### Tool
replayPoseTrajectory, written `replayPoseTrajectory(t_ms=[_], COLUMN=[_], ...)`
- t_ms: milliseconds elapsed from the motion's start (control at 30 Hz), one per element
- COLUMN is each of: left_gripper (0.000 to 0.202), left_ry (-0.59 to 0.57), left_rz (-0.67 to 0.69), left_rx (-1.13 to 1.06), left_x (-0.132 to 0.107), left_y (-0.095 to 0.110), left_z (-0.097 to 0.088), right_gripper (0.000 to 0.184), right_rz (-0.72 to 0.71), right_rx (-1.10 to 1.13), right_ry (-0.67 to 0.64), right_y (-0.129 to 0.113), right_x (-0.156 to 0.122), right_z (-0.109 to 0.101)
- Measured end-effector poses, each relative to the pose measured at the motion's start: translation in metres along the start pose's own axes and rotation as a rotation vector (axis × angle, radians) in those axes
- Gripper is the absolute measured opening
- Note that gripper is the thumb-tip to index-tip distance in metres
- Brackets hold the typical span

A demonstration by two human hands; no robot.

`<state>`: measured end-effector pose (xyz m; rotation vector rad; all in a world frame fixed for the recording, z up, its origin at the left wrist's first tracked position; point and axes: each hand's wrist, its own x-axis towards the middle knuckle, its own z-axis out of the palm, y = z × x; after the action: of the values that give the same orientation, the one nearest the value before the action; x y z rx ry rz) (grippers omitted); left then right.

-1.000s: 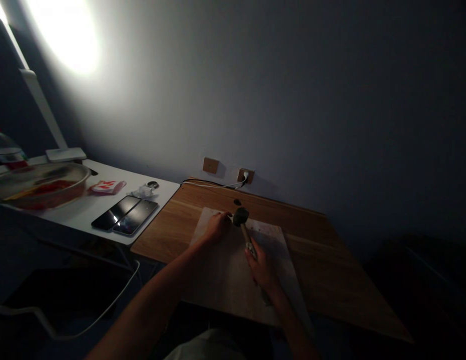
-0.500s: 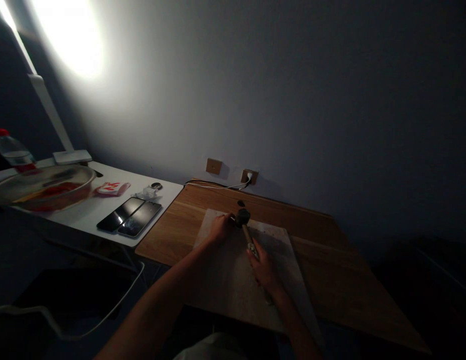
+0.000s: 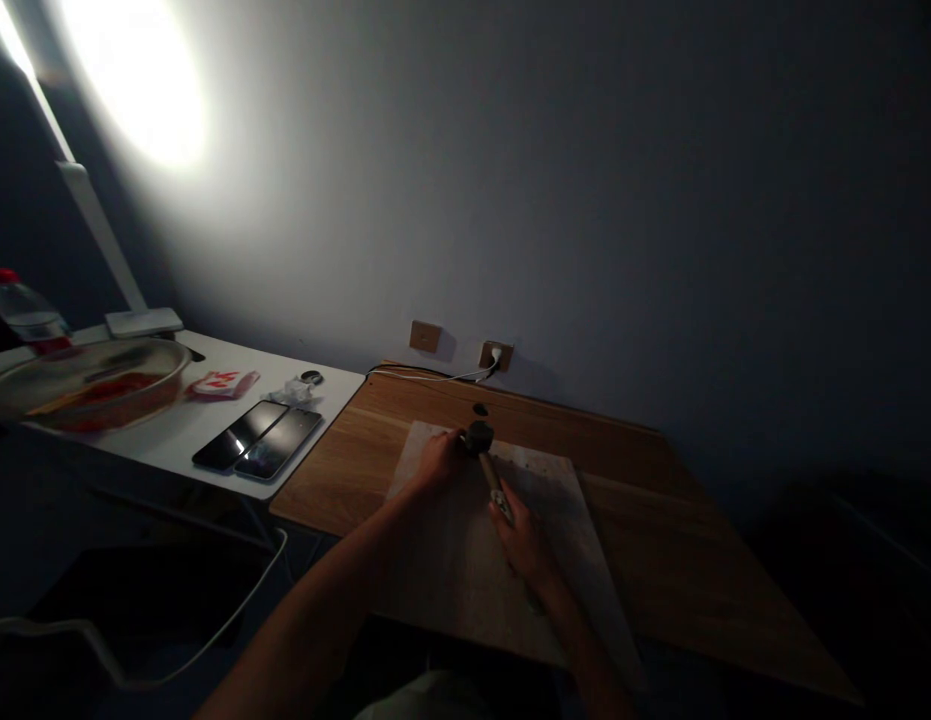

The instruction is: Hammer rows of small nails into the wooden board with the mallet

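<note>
Hammer (image 3: 490, 470) over board (image 3: 454, 560), board on desk (image 3: 660, 540) — table (image 3: 165, 442) at left with phones (image 3: 277, 445), bowl (image 3: 170, 385) and lamp (image 3: 105, 240), wall (image 3: 585, 220) behind

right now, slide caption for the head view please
Right hand holding a hammer over a board, left hand beside the hammer's head.

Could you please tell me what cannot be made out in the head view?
In the head view:
Left hand: shadow hides what, if anything, it holds.
Hammer: the right hand covers part of its handle.
Basin: contents too blurred to name.
Bottle: base hidden behind the basin.
Lamp: top cut off by the picture's edge.
</note>
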<state>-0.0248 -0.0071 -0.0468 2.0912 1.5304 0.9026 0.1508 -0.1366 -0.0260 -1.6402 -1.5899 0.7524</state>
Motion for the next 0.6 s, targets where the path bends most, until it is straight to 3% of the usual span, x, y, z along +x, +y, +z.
replayPoseTrajectory(t_ms=[600], left_gripper=[0.026], left_ry=[-0.010], left_rz=[-0.012], left_rx=[0.029], left_x=[0.0007], left_y=[0.0013], left_z=[-0.0010], right_gripper=[0.062], right_rz=[-0.051], right_rx=[0.002], right_ry=[0.018], right_y=[0.0009], right_x=[0.0011], right_z=[0.0021])
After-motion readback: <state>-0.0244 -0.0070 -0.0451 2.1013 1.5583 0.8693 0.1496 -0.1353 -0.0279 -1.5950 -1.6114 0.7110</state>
